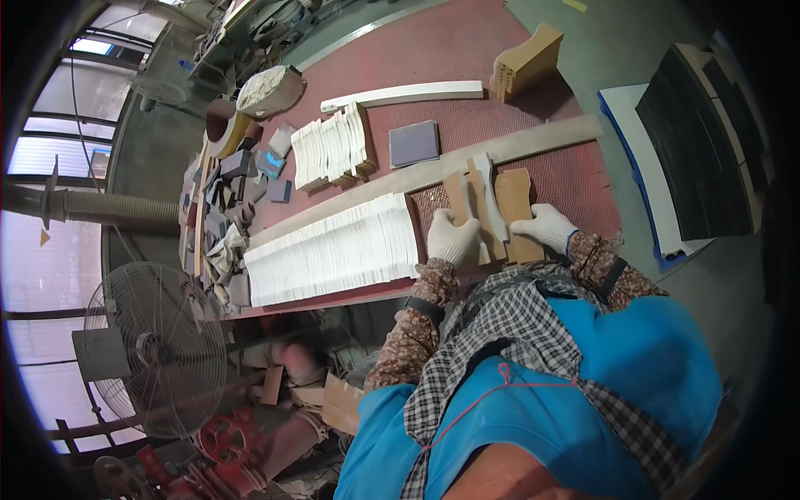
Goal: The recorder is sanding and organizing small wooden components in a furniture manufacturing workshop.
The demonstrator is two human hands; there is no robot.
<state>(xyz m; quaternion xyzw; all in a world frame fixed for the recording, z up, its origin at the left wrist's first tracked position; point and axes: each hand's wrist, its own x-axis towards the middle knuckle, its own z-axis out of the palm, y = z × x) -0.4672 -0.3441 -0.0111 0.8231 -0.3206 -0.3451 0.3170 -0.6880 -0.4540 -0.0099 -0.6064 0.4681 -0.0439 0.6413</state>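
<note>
My left hand [452, 237], in a white glove, presses down on a tan wooden piece [458, 200] lying on the red perforated table [467, 50]. My right hand [546, 225], also gloved, rests on another tan wooden piece [512, 196] beside it. Between the two pieces a narrow white strip [492, 196] lies tilted across them. Directly left of my left hand lies a long row of white thin pieces [333, 250] packed side by side along the table's near edge.
A long pale board [533, 137] crosses the table behind my hands. Farther back are a grey square pad [414, 143], a smaller stack of white pieces [333, 150], a white strip [408, 93] and a notched wooden block [527, 60]. A floor fan [158, 350] stands lower left.
</note>
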